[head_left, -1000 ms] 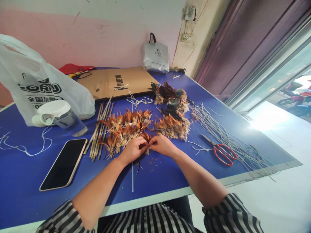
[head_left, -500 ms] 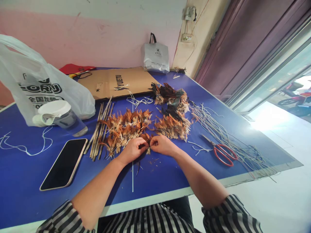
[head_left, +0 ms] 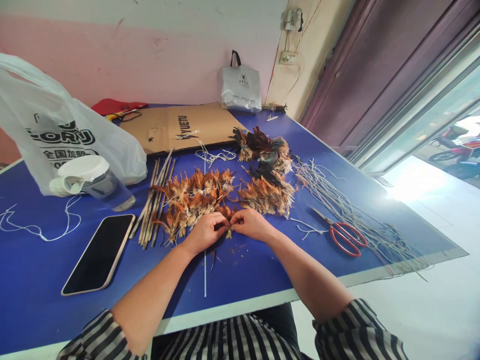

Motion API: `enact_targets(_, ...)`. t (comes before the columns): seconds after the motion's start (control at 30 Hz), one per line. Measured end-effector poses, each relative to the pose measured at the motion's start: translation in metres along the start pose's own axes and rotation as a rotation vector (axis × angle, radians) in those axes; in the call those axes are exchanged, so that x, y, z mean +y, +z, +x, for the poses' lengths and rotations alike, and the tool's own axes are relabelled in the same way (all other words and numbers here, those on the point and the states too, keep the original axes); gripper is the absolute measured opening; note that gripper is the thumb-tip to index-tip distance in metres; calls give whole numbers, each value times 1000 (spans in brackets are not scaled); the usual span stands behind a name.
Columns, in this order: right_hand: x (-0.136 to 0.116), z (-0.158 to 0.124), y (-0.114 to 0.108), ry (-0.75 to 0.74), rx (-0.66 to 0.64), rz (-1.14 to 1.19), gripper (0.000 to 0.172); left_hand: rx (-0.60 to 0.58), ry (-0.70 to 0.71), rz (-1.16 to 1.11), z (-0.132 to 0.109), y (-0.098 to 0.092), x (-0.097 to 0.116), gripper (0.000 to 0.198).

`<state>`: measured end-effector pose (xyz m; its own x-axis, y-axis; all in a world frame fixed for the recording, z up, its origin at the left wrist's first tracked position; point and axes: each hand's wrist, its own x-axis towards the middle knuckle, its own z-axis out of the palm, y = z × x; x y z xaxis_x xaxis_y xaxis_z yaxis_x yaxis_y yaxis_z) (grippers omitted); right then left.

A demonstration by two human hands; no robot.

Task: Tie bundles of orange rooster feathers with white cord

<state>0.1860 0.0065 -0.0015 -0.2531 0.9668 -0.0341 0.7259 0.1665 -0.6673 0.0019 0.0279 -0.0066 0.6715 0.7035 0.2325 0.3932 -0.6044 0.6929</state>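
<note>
Printed white plastic bag [head_left: 101, 137] near tabletop [head_left: 247, 275] left edge, white-lidded transparent cup [head_left: 107, 186] beside it, dark-screened smartphone [head_left: 98, 255] toward front edge, flat cardboard sheet [head_left: 213, 125] toward rear edge, silver bag [head_left: 240, 87] upright near rear right corner.

The blue table [head_left: 247, 280] carries feather bunches [head_left: 266, 196], a phone [head_left: 98, 255] at left, scissors [head_left: 330, 223] at right, and cardboard [head_left: 213, 125] at far side.

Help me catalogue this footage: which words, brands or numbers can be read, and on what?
"YUETU": cardboard, printed sideways.
Apparently "PPGZ": silver bag; the smaller line beneath is too small to read.
"全国加盟": white plastic bag.
Perhaps "EORU": same bag, large letters distorted by folds.
Below those, "00" shows: same bag, the rest hidden behind the cup.
</note>
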Motion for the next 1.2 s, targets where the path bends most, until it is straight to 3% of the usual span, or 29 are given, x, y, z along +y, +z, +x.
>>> enact_targets(0.33, -5, -1, -3, -13, -5, -49, 15, 18, 12, -17, 0, 2, 0, 16)
enact_targets(0.57, -7, -3, -4, -20, 8, -90, 14, 3, -56, 7, -1, -1, 1, 14)
enact_targets(1.2, -6, -3, -6, -13, -33, -20, 14, 13, -61, 59, 0, 0, 2, 10)
